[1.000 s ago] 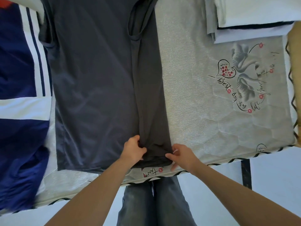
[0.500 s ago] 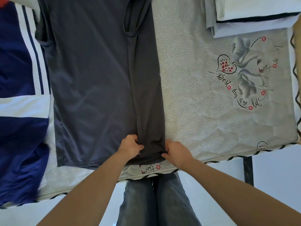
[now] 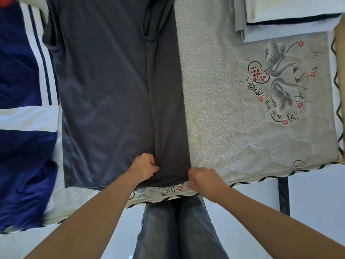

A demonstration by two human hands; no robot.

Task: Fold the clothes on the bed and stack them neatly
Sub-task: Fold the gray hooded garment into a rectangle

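From your head camera, you are looking down at a dark grey shirt (image 3: 104, 94) spread flat on the mattress (image 3: 233, 139), with its right side folded inward as a long strip running the length of the shirt. Your left hand (image 3: 144, 168) has its fingers curled, pinching the hem of the shirt where the inner edge of that folded strip meets the bottom. Your right hand (image 3: 204, 179) grips the hem at the shirt's lower right corner, fingers curled over the fabric at the near edge of the mattress. The two hands sit near each other, with the width of the folded strip between them. To the left of the shirt lies a blue and white cloth (image 3: 22, 101), touching the shirt's left edge near the top. Well to the right of the shirt, at the far corner of the mattress, sits a stack of folded clothes (image 3: 283, 17) in pale colours. Right of the shirt, between it and the mattress's right edge, a swan print (image 3: 276, 79) shows on the mattress cover.
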